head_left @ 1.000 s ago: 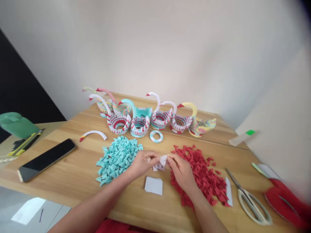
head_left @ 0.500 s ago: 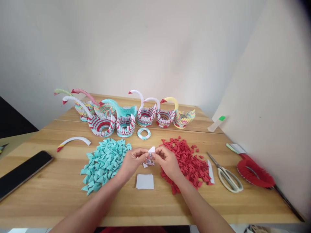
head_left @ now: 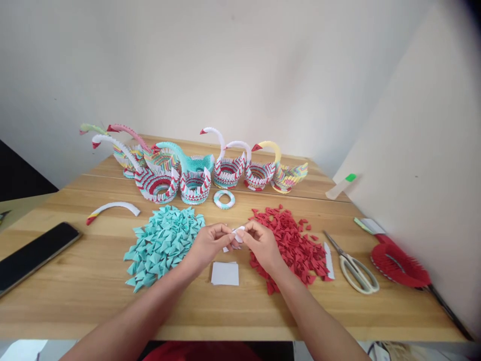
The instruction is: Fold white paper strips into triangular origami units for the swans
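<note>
White paper sits at the centre of the frame: one small folded piece (head_left: 239, 232), pinched from both sides by the left hand (head_left: 209, 242) and right hand (head_left: 263, 242), thumbs against curled fingers, probably because so slight a thing needs steadying at two edges. Just below lies one stack of white sheets (head_left: 224, 274), likely kept there for easy reach. One teal pile (head_left: 165, 245) lies left of centre and one red pile (head_left: 291, 245) right of it, seemingly to keep colours apart; their pieces are too many to count. Farther out are one ring (head_left: 217, 199) above centre, one phone (head_left: 37, 256) at left and one pair of scissors (head_left: 356, 274) at right. Seven long-necked paper swans (head_left: 230, 173) stand across the upper middle.
</note>
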A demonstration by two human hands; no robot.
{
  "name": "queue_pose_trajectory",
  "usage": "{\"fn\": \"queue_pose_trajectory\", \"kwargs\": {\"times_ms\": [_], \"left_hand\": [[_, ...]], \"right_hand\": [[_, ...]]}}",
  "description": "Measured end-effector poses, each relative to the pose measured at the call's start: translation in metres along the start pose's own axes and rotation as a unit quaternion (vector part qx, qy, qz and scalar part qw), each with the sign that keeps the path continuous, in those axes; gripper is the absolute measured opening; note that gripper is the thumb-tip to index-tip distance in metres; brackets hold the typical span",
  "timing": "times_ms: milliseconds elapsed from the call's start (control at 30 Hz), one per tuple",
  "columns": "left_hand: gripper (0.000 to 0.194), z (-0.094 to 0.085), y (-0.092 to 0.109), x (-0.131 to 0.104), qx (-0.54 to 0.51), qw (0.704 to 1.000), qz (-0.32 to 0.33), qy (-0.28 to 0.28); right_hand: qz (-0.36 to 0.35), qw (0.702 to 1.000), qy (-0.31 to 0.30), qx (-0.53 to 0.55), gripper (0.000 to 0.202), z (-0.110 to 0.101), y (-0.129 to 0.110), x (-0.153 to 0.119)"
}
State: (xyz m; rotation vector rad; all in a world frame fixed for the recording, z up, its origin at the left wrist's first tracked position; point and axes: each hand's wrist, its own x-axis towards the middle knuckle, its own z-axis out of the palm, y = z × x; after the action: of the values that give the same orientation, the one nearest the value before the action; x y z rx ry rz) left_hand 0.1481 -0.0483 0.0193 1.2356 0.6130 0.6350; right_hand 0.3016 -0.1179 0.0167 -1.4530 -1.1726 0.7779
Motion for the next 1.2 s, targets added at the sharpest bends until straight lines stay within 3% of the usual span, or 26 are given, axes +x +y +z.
{"fn": "queue_pose_trajectory", "kwargs": {"times_ms": [767,1033,1200], "left_hand": [[0.031,-0.002,0.000,0.001,0.024,0.999,0.011,-0.025],[0.025,-0.002,0.003,0.000,0.046,0.998,0.033,0.019],[0.020,0.004,0.000,-0.002,0.076,0.996,0.049,0.016]], "right_hand": [[-0.069,0.997,0.005,-0.025,0.022,-0.001,0.004,0.001],[0.041,0.994,-0.035,0.099,0.032,-0.004,-0.005,0.004],[0.026,0.998,-0.045,0.046,0.030,-0.002,-0.003,0.003]]}}
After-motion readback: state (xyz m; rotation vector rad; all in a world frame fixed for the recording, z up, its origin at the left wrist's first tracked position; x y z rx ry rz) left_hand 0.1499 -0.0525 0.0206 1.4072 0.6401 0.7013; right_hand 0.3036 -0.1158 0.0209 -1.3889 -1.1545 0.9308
